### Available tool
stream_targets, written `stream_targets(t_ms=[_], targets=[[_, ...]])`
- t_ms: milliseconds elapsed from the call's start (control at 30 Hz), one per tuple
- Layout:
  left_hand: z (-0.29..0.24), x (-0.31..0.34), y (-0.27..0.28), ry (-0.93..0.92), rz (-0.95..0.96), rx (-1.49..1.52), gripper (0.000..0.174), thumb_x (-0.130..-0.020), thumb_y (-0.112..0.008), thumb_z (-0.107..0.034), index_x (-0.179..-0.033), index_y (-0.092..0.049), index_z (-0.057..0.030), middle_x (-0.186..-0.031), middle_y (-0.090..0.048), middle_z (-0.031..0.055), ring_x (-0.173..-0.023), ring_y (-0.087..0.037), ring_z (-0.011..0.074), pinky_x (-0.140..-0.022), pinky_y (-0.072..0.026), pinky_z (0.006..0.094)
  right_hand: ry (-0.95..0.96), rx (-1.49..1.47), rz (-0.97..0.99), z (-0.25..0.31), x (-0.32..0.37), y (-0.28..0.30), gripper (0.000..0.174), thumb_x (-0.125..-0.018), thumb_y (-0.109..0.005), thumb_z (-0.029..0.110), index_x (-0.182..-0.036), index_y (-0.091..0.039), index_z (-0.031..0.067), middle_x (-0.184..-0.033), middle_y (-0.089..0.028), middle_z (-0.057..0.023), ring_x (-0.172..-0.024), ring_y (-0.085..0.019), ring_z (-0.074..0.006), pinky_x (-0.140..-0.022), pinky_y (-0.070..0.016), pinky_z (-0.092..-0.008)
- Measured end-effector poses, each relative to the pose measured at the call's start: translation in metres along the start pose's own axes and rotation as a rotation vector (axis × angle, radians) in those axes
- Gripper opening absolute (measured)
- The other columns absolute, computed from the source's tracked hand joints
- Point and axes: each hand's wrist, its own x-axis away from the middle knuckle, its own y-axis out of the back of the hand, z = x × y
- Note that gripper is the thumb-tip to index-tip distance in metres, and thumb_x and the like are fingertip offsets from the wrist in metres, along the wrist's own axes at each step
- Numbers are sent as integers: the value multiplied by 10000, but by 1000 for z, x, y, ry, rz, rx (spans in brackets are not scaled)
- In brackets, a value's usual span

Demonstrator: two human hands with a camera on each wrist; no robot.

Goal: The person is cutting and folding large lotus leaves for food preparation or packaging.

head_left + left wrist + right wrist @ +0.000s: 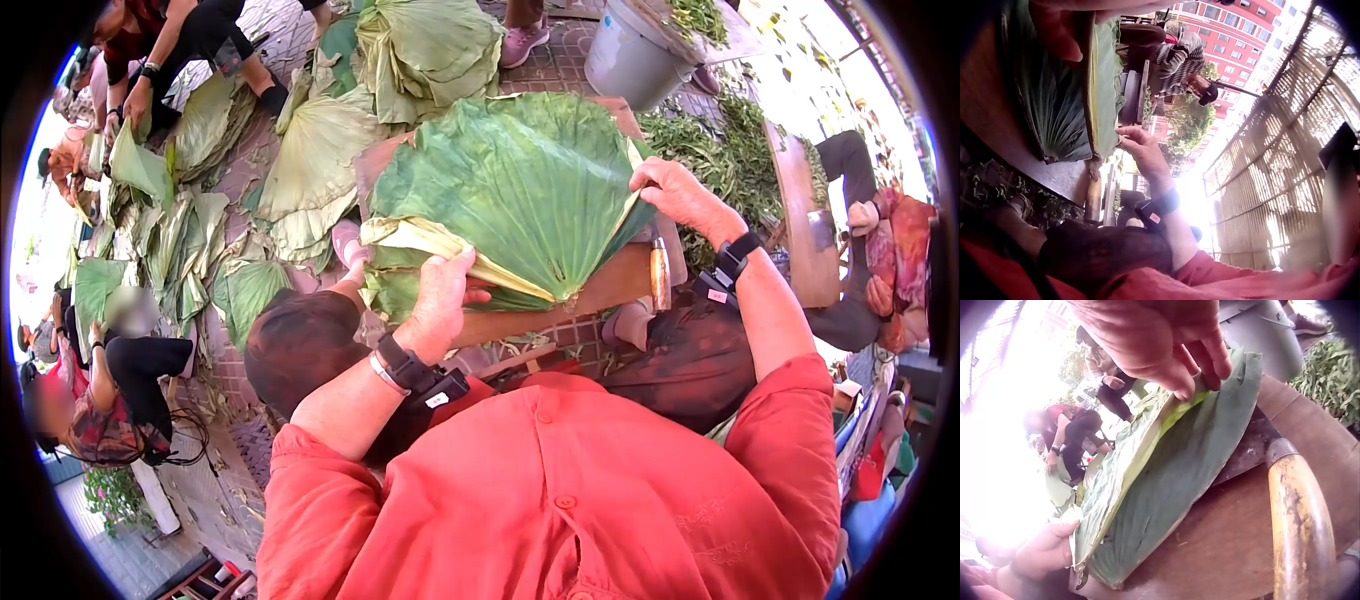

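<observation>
The big green leaf [510,180] fans over the wooden board [600,285], right between the hands, narrow point towards the lap, the left hand [438,305] pinching its pale left edge, the right hand [688,198] its right edge.

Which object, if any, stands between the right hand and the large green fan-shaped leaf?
Nothing visible: the right hand pinches the edge of the leaf. The tool with the worn wooden handle lies nearby on the brown board, its dark metal blade partly hidden by green leaf, not in between.
</observation>
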Motion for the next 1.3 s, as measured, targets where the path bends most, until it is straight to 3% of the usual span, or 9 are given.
stream_targets(t_ms=[400, 500, 600, 700, 733, 833, 867, 1000, 1300], targets=[[-3, 8, 17, 81, 138, -153, 401, -935, -506, -384, -1033, -548, 2, -899, -650, 113, -741, -655, 186, -537, -497, 256, 88, 111, 117, -11, 0, -13, 149, -769, -560, 51, -910, -579, 6, -865, -565, -111, -843, -562, -253, -765, -457, -347], [-24, 21, 15, 185, 228, -340, 400, -926, -530, -391, -932, -564, 8, -798, -641, 118, -657, -634, 169, -501, -493, 263, 94, 138, 122, -13, -1, -12, 153, -777, -567, 54, -923, -572, 6, -878, -556, -104, -849, -556, -247, -776, -454, -340], [-28, 28, 14, 139, 394, -846, 411, -925, -529, -403, -875, -620, -6, -723, -640, 82, -673, -633, 135, -545, -477, 242, 106, 130, 116, -12, -1, -14, 157, -771, -560, 61, -917, -577, 4, -879, -572, -118, -859, -564, -264, -780, -458, -348], [-14, 30, 6, -544, 254, -989, 321, -917, -567, -309, -816, -621, -9, -729, -635, 74, -646, -601, 116, -560, -466, 269, 84, 129, 127, -10, -3, -13, 162, -766, -549, 68, -911, -581, 1, -876, -586, -132, -869, -572, -278, -784, -460, -357], [-10, 30, 0, -751, 200, -919, 170, -876, -607, -190, -867, -614, -20, -804, -631, 81, -712, -595, 181, -638, -465, 323, 76, 137, 128, -10, -2, -15, 164, -773, -548, 72, -919, -576, 3, -875, -576, -122, -865, -567, -265, -785, -458, -349], [-12, 15, -16, -1266, 266, -1161, 138, -828, -626, -137, -908, -613, -25, -910, -613, 96, -859, -573, 264, -743, -463, 364, 127, 102, 143, -20, -3, -13, 181, -770, -544, 90, -923, -568, -3, -875, -568, -119, -862, -558, -257, -786, -455, -346], [-4, 9, -19, -1207, 328, -1251, 158, -779, -629, -124, -913, -598, -47, -931, -572, 94, -912, -522, 314, -793, -436, 393, 118, 93, 154, -20, -3, -11, 185, -765, -545, 91, -923, -567, -4, -878, -570, -122, -867, -558, -259, -787, -455, -345], [9, -1, -23, -1281, 382, -1600, 81, -736, -607, -149, -755, -557, -88, -823, -509, 73, -858, -521, 255, -757, -418, 372, 19, 43, 166, -21, -3, -6, 210, -773, -556, 111, -947, -571, -6, -921, -588, -130, -898, -561, -260, -801, -453, -343], [6, 4, -24, -1205, 425, -1588, 127, -764, -633, -157, -729, -533, -86, -792, -499, 91, -801, -512, 278, -722, -413, 390, -195, 93, -6, -29, -6, -6, 275, -790, -602, 148, -1017, -585, -7, -896, -631, -157, -841, -605, -277, -753, -483, -364]])
